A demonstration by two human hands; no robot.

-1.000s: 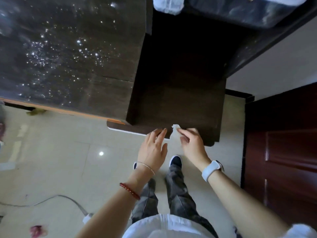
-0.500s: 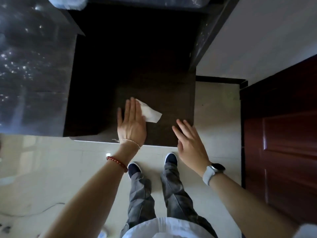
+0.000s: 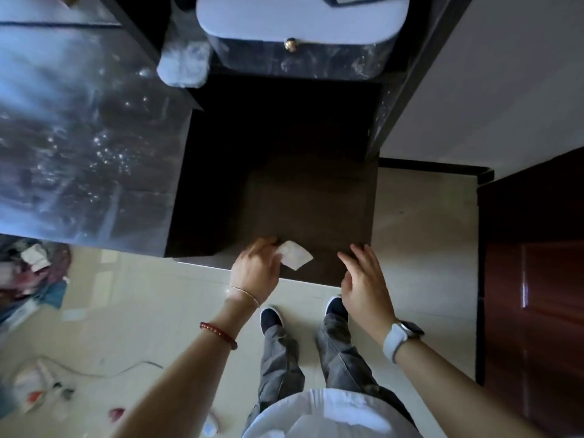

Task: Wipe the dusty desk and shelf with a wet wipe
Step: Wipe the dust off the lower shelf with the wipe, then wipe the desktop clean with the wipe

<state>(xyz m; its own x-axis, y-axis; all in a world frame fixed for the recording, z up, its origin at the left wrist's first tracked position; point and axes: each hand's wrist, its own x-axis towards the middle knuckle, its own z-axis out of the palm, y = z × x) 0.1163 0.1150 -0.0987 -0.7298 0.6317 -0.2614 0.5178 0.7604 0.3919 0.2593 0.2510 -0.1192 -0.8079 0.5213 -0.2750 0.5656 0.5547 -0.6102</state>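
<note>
Nearest the camera there's the person's white top, grey trousers and dark shoes (image 3: 271, 316) on the pale tiled floor (image 3: 142, 305), arms reaching forward and down.

The right hand (image 3: 365, 281) hangs over the front edge of the low dark shelf (image 3: 309, 200), fingers spread and relaxed, holding nothing. Whether it's actually touching the wood or just above it can't be told from this angle. It has a white watch (image 3: 398, 338) on the wrist.

The left hand (image 3: 257, 267) is the one that matters here. Its fingers are bent down onto the shelf's near edge and they have hold of the wet wipe (image 3: 294, 254) at its left corner; whether it's a pinch or a press isn't clear. The wipe lies flat on the wood, sticking out to the right of that hand and sitting between the two hands, nearer the left. Its long side runs roughly left to right, tilted a bit.

So basically all the unwiped shelf lies ahead of the wipe, running away from the person into the dark back. Looks like the next stroke would be a push straight forward with the left hand.

Further back, a white box (image 3: 300, 26) with a small brass knob sits at the rear, and the dusty desk (image 3: 79, 137) rises on the left, still streaky and grey.
</note>
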